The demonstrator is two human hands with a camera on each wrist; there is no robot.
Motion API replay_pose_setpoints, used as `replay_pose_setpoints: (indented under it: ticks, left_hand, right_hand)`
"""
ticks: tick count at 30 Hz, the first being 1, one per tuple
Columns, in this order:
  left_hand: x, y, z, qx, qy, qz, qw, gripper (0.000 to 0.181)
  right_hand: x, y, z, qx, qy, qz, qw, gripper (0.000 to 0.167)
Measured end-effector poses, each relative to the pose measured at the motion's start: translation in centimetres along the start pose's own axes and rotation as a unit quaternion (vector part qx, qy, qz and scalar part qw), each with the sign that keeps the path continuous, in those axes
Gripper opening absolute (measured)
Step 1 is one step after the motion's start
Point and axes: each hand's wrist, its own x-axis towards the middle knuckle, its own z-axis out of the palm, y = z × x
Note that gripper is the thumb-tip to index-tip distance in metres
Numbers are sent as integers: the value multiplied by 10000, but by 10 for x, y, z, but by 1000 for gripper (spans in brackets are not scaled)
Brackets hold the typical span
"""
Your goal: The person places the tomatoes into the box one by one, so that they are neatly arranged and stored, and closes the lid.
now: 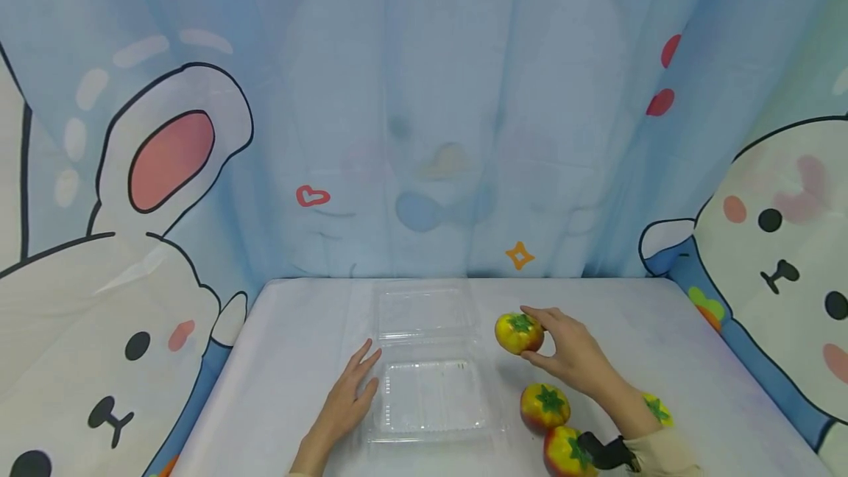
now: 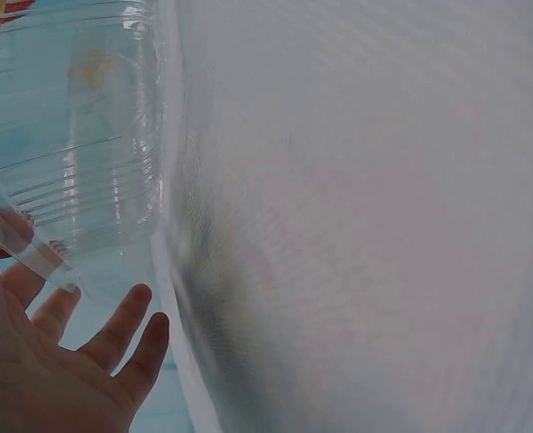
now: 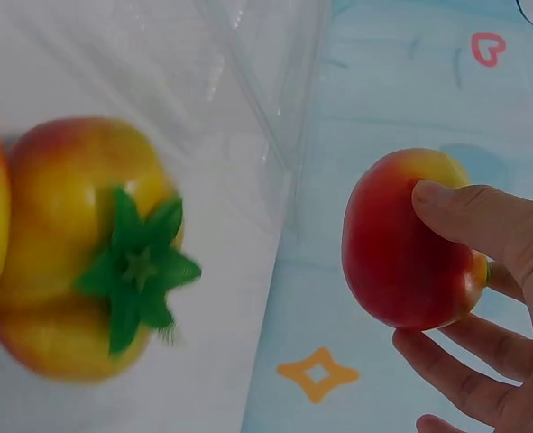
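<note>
A yellow-red fruit with a green leafy top [image 1: 520,333] is pinched between the thumb and fingers of my right hand [image 1: 575,353], right of the clear plastic container [image 1: 433,396]. In the right wrist view the right hand [image 3: 496,307] grips the fruit's red side [image 3: 401,239]. My left hand [image 1: 346,397], fingers spread, is at the container's left edge. The left wrist view shows the left hand [image 2: 77,361] with its fingers beside the clear plastic wall [image 2: 86,171]; whether they touch it I cannot tell.
Two similar fruits [image 1: 545,407] [image 1: 568,453] lie on the white table [image 1: 265,359] right of the container, and another [image 1: 658,409] is partly behind my right forearm. The container's clear lid [image 1: 424,313] extends toward the back. A printed curtain [image 1: 424,94] hangs behind the table.
</note>
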Motion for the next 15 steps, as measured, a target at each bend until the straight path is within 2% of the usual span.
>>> replay_pose_setpoints:
  ticks: [8,12,15]
  left_hand:
    - [0,-1,1,-9,-32,-41,10000,47]
    - [0,-1,1,21,11,30,10000,47]
    - [1,-2,1,102,62,44,9999,47]
  right_hand:
    - [9,-18,14,272,-30,-191,9994,70]
    - [12,-25,22,387,24,-326,9987,69]
    - [14,-33,29,550,-83,-322,9979,68]
